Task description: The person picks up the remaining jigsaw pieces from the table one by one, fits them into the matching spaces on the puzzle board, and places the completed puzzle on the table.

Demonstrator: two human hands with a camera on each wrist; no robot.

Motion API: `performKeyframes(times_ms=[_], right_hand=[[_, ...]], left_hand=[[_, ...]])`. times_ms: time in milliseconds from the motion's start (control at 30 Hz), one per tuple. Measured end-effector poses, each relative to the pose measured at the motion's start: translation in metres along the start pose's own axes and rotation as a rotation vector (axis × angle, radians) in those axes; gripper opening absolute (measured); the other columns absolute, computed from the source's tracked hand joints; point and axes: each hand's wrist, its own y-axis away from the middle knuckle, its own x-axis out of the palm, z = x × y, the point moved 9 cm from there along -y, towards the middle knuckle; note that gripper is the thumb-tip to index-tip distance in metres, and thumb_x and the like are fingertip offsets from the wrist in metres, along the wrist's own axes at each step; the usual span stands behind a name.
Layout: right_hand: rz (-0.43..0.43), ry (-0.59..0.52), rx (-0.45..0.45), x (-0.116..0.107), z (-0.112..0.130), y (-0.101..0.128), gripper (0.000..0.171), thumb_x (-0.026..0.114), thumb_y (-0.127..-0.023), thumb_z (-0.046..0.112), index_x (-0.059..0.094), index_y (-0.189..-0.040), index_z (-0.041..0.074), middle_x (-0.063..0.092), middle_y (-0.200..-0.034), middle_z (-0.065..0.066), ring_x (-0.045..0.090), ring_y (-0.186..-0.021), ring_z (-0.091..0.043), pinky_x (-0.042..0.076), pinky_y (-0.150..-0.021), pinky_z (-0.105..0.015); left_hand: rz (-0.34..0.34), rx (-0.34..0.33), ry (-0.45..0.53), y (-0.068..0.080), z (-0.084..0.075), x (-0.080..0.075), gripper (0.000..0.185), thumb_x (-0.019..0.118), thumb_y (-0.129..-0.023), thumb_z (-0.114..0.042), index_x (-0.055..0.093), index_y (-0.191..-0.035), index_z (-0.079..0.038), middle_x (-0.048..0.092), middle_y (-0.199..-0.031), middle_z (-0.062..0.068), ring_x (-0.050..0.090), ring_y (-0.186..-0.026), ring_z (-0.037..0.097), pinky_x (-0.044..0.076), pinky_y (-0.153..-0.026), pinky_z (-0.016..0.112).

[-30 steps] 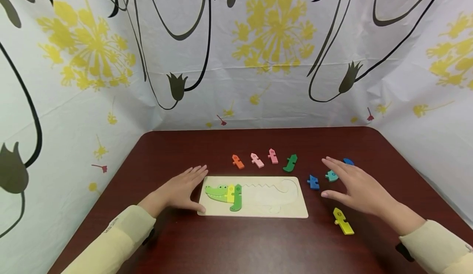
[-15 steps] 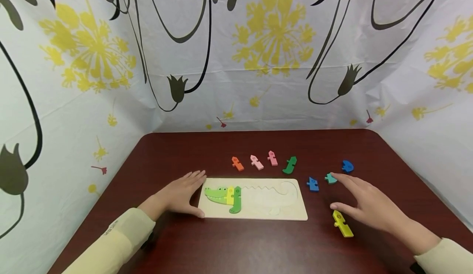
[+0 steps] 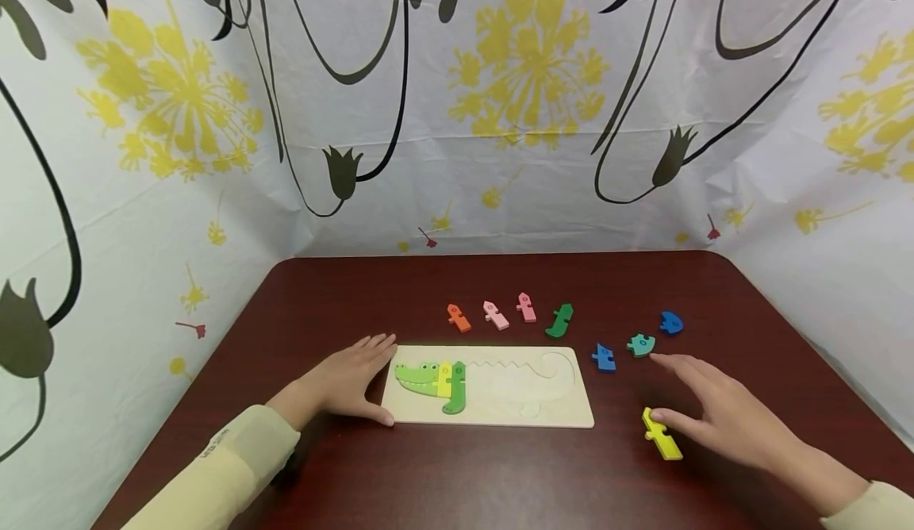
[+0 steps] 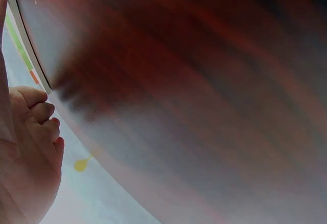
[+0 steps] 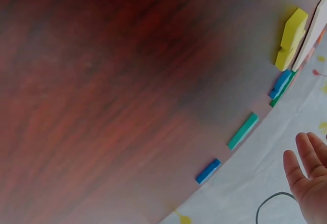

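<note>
A pale wooden puzzle board (image 3: pixel 500 411) lies on the table. In its left part sit a green crocodile head (image 3: pixel 417 378), a yellow piece (image 3: pixel 445 379) and a light green leg piece (image 3: pixel 457 391). My left hand (image 3: pixel 346 379) rests at the board's left edge with fingers and thumb spread; in the left wrist view its fingers (image 4: pixel 43 111) are by the board. My right hand (image 3: pixel 728 415) is held above the table at the right, fingers extended, holding nothing. Its thumb is near a loose yellow piece (image 3: pixel 664 437), and its fingertips are just beside a teal piece (image 3: pixel 640 345).
Beyond the board lie orange (image 3: pixel 458 318), pale pink (image 3: pixel 496 315), pink (image 3: pixel 526 307) and dark green (image 3: pixel 560 320) pieces. Two blue pieces, one nearer the board (image 3: pixel 604 358) and one farther right (image 3: pixel 671 323), lie at the right. A patterned curtain (image 3: pixel 457 133) surrounds the table.
My right hand has moved right and toward me, uncovering the teal piece and the farther blue piece. The left hand stays at the board's edge. The view has tilted slightly.
</note>
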Motion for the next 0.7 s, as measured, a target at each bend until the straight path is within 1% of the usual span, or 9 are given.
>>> performKeyframes(times_ms=[233, 333, 467, 600, 700], right_hand=[[0.005, -0.002, 0.027, 0.004, -0.003, 0.009, 0.067, 0.079, -0.080, 0.042, 0.055, -0.130, 0.006, 0.058, -0.123, -0.004, 0.055, -0.108, -0.021, 0.052, -0.080, -0.048], [0.011, -0.020, 0.046, 0.008, -0.005, 0.013, 0.063, 0.080, -0.080, 0.041, 0.057, -0.127, 0.006, 0.059, -0.119, -0.001, 0.057, -0.101, -0.017, 0.054, -0.074, -0.039], [0.028, -0.067, 0.086, 0.013, -0.009, 0.019, 0.058, 0.080, -0.080, 0.042, 0.058, -0.121, 0.009, 0.059, -0.113, 0.001, 0.058, -0.091, -0.013, 0.054, -0.067, -0.030], [0.039, -0.097, 0.122, 0.016, -0.013, 0.025, 0.054, 0.080, -0.079, 0.043, 0.058, -0.117, 0.011, 0.058, -0.110, 0.004, 0.057, -0.089, -0.009, 0.053, -0.065, -0.028], [0.027, -0.114, 0.131, 0.017, -0.013, 0.029, 0.052, 0.082, -0.077, 0.041, 0.058, -0.115, 0.013, 0.058, -0.107, 0.008, 0.056, -0.088, -0.005, 0.053, -0.065, -0.026]], left_hand=[[0.010, -0.003, -0.011, 0.000, -0.001, 0.000, 0.122, 0.049, -0.071, -0.088, 0.029, -0.151, 0.001, 0.023, -0.158, 0.015, 0.020, -0.145, 0.030, 0.020, -0.115, 0.043], [0.013, -0.004, -0.013, 0.000, -0.001, 0.000, 0.122, 0.049, -0.071, -0.088, 0.029, -0.151, 0.001, 0.023, -0.158, 0.016, 0.020, -0.145, 0.030, 0.021, -0.115, 0.043], [0.019, -0.013, -0.023, 0.000, 0.000, 0.001, 0.122, 0.047, -0.070, -0.089, 0.028, -0.152, 0.000, 0.022, -0.158, 0.015, 0.019, -0.145, 0.029, 0.019, -0.116, 0.041], [0.020, -0.015, -0.028, 0.000, 0.000, 0.002, 0.123, 0.046, -0.070, -0.090, 0.028, -0.152, 0.000, 0.022, -0.158, 0.014, 0.019, -0.145, 0.028, 0.019, -0.116, 0.041], [0.020, -0.014, -0.027, 0.001, 0.000, 0.001, 0.123, 0.046, -0.070, -0.090, 0.028, -0.152, 0.001, 0.023, -0.158, 0.015, 0.020, -0.145, 0.029, 0.020, -0.116, 0.042]])
